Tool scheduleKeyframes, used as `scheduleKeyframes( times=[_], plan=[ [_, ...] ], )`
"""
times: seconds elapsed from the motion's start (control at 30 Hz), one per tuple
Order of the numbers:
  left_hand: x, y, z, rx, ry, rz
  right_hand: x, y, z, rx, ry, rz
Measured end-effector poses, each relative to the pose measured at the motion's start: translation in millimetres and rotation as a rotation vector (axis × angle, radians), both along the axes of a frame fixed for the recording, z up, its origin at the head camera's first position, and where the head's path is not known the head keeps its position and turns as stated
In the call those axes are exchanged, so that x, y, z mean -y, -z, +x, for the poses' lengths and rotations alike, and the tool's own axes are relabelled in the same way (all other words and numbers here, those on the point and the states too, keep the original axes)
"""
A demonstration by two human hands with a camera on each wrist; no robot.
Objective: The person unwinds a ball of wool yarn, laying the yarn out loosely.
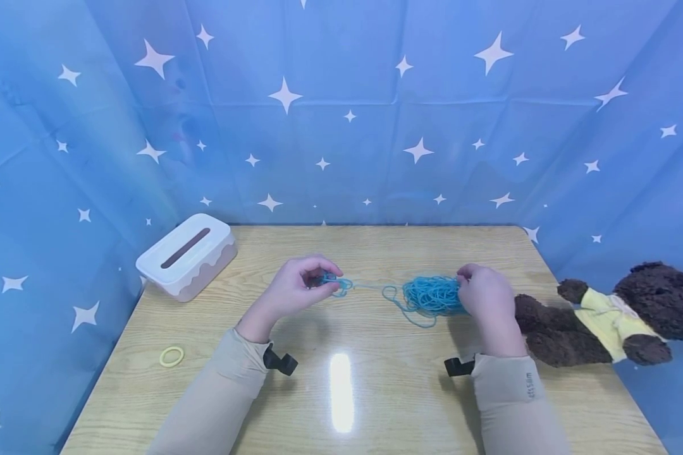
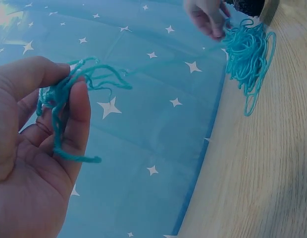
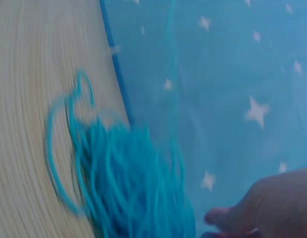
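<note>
My left hand [image 1: 296, 287] pinches a small tangle of blue yarn [image 2: 57, 96] between thumb and fingers, raised above the table. Loose loops and a short tail stick out of the pinch. From this tangle a thin strand runs taut to the larger bundle of blue yarn [image 1: 432, 295] on the right. My right hand [image 1: 487, 303] holds the bundle's right end; its fingertips are partly hidden in the head view. One loop [image 1: 401, 303] trails off the bundle's left side. In the right wrist view the bundle [image 3: 133, 183] is blurred, with part of the right hand [image 3: 272, 208] beside it.
A white and pink tissue box [image 1: 188, 256] stands at the table's back left. A pale yellow ring [image 1: 172, 356] lies at front left. A brown plush toy in a yellow top [image 1: 603, 316] lies across the right edge. Behind hangs a blue star-patterned curtain [image 1: 341, 126].
</note>
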State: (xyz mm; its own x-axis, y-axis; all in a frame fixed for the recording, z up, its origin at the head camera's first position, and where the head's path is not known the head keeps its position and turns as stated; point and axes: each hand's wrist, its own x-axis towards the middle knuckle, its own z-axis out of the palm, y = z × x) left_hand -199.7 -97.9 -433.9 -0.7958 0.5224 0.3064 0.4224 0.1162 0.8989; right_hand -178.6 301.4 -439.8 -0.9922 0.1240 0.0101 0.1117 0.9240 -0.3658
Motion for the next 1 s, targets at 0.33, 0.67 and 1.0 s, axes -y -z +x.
scheduleKeyframes(
  times=[0.33,0.67,1.0],
  plan=[
    [-1.7,-0.6,1.2,-0.004,0.018,0.023,109.7,3.7,14.4,-0.186,-0.482,-0.318],
    [-1.5,1.2,-0.1,0.002,0.025,0.029,124.4,10.2,18.3,-0.38,-0.498,-0.277],
    [-1.5,0.1,0.5,0.023,0.012,0.037,75.4,-11.7,15.6,-0.454,-0.331,-0.306]
  ],
)
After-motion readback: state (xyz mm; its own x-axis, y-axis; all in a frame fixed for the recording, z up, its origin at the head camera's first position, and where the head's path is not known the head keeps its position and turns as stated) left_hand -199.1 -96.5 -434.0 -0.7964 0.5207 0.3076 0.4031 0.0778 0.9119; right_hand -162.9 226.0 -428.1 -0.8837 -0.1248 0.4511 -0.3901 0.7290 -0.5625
